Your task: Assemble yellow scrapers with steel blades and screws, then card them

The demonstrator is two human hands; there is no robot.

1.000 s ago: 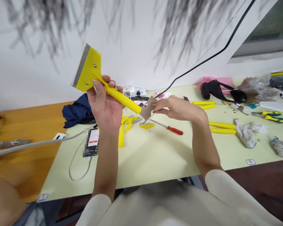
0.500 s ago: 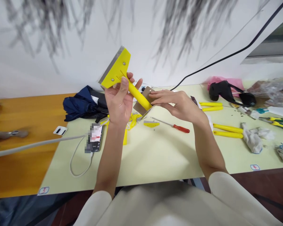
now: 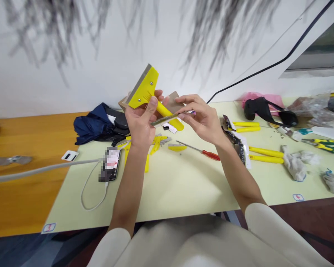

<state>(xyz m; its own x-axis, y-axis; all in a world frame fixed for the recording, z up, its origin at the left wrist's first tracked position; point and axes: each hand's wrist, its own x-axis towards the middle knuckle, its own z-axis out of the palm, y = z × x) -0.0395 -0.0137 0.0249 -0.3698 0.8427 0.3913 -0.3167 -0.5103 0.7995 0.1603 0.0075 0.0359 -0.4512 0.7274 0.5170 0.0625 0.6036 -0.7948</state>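
Note:
Between the thumb and fingers of my left hand (image 3: 143, 118), I hold a yellow scraper (image 3: 145, 89), its metal blade up and to the left. Two screws show on its yellow head; the handle slopes down to the right. My right hand (image 3: 202, 116) is closed on a brown card (image 3: 174, 102) beside the handle. One part of the card stands behind the handle. A thin flap, seen nearly edge-on, crosses in front of it toward my left palm. Below lie a red-handled screwdriver (image 3: 210, 155) and a small yellow scraper-head piece (image 3: 177, 148).
A phone (image 3: 111, 163) with a white cable lies left, near a dark blue umbrella-like bundle (image 3: 91, 124). Yellow-handled tools (image 3: 267, 155), pliers (image 3: 327, 144), crumpled gloves (image 3: 295, 163) and a black strapped object (image 3: 269, 109) lie right. Other yellow pieces (image 3: 156, 144) lie behind my left wrist.
The scraper has moved slightly right and down. My right fingers, stretched over the card before, now pinch it, and its front flap has swung across the handle toward my left hand.

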